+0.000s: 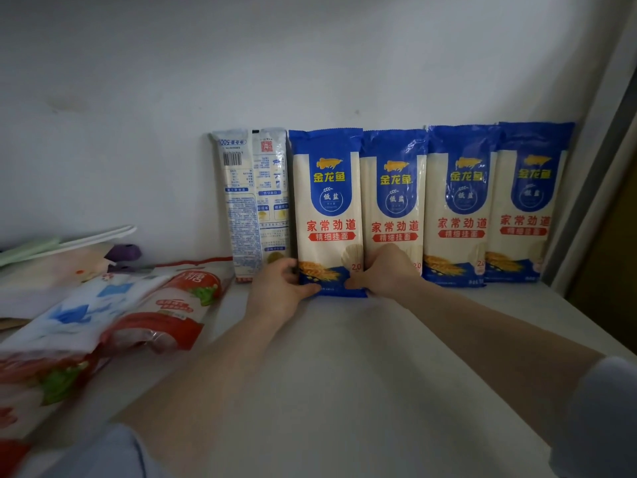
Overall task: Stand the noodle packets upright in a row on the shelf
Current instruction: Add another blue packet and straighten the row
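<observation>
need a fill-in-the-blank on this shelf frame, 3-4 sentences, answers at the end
1. Counting all of them, ____ noodle packets stand against the wall.
2. The leftmost packet shows its ____ side, with the barcode upside down.
3. Both the left hand and the right hand hold the bottom of the ____ packet from the left.
4. The red sugar bags lie to the ____ of the row.

Answers: five; back; second; left
</observation>
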`<state>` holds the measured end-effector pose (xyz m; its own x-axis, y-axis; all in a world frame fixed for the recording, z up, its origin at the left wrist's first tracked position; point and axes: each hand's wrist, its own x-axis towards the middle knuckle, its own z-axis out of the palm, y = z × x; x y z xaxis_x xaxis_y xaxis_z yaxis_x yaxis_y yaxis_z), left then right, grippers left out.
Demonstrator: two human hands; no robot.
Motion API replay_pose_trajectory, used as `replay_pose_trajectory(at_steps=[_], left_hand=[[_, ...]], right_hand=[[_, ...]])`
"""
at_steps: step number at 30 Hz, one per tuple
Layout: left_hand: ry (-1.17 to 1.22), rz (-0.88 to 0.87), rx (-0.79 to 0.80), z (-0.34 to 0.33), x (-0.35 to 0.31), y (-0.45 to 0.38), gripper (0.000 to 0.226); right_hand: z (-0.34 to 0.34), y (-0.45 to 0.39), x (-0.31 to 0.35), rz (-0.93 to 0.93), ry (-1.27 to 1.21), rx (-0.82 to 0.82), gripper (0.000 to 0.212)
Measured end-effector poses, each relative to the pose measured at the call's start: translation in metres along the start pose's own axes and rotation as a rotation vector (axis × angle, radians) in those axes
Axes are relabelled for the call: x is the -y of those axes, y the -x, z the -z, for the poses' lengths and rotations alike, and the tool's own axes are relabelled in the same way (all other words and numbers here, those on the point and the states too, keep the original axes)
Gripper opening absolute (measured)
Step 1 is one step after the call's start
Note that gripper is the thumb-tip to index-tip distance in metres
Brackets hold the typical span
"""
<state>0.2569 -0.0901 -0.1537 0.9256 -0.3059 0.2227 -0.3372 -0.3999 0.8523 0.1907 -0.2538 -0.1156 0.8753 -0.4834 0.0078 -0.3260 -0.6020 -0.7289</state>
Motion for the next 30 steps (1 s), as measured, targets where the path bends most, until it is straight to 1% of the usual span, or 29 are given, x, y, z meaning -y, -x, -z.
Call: replay_pose_trajectory(at_steps=[5,9,13,18,23,26,30], left_hand=[[-0.136,-0.009,-0.052,-0.001,0.002,0.002,0.038],[-0.169,-0.014,-0.052,-0.003,0.001,0.003,0.033],[-0.179,-0.012,-0.056,-0.004,0.001,0.001,0.033],[-0.152,0.014,-0.09,-0.004,0.007,0.004,0.046],[-0.2,-0.02,-0.099,-0.006,0.006,0.007,0.034],[-0.232,-0.022,-0.11,-0.007,0.006,0.007,0.035],[-0.238,-0.011,-0.128,-0.009,0.007,0.007,0.034]], right_hand=[[0.002,0.004,-0.009,0.009,0.032,-0.026,0.028],[-0.003,0.006,-0.011,0.033,0.032,-0.061,0.031],[-0.006,0.005,-0.011,0.036,0.039,-0.1,0.03],[-0.007,0.006,-0.015,0.039,0.072,-0.103,0.03],[-0.012,0.007,-0.018,0.05,0.04,-0.165,0.03],[-0.014,0.011,-0.022,0.058,0.008,-0.195,0.029],[-0.021,0.016,-0.028,0.068,-0.042,-0.277,0.028]])
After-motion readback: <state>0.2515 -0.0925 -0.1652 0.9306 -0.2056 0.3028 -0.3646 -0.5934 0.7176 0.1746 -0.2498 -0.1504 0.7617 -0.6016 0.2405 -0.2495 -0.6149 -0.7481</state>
